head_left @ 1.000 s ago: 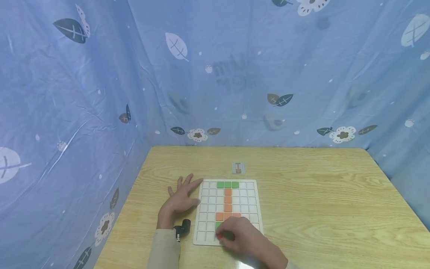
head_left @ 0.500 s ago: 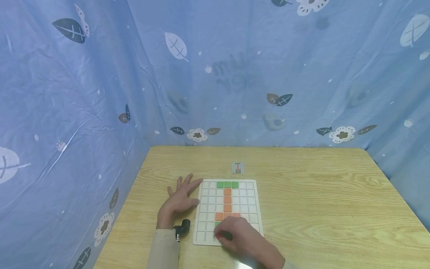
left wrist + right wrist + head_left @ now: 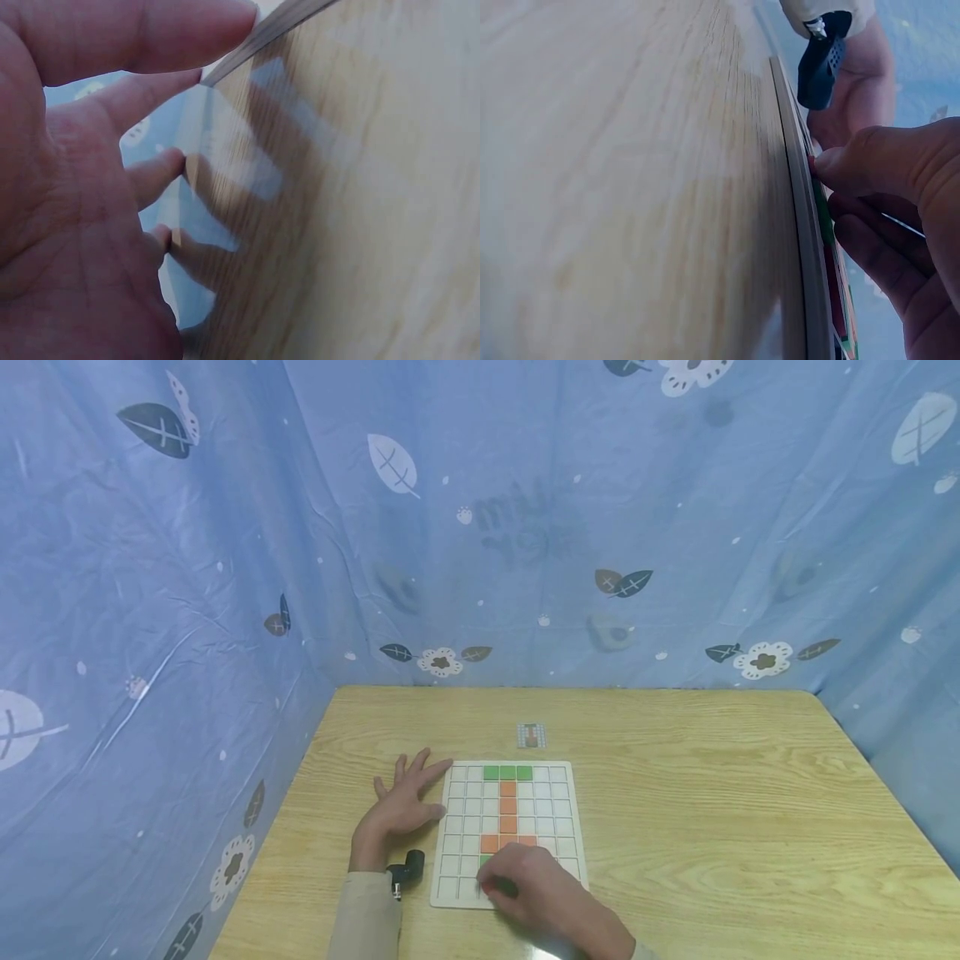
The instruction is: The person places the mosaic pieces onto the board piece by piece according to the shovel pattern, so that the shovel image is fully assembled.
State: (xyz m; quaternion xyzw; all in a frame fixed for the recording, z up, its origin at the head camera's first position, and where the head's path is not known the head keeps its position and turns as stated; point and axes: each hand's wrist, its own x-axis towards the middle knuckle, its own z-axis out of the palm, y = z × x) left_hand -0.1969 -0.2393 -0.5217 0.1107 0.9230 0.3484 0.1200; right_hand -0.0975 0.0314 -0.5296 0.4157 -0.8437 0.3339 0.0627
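Note:
A white grid board [image 3: 457,887] lies on the table, with green tiles [image 3: 508,772] across its far row and orange tiles [image 3: 508,806] running down the middle. My right hand [image 3: 542,889] covers part of its near rows, and its thumb and index finger pinch a small red tile [image 3: 812,163] at the board's nearest row. Beside that tile, a green tile [image 3: 823,214] and a darker red one show in the right wrist view. My left hand [image 3: 401,810] is spread at the board's left side, with index fingertip and thumb at the edge.
A small pattern card [image 3: 532,735] lies beyond the board. The wood-grain table [image 3: 720,810] extends to the right. A blue patterned curtain [image 3: 480,527] rises at the back and sides. A black wrist camera [image 3: 407,867] sits on the left wrist.
My right fingertips have shifted slightly left over the nearest row, and less of the red tile shows now. The left hand has stayed at the board's edge.

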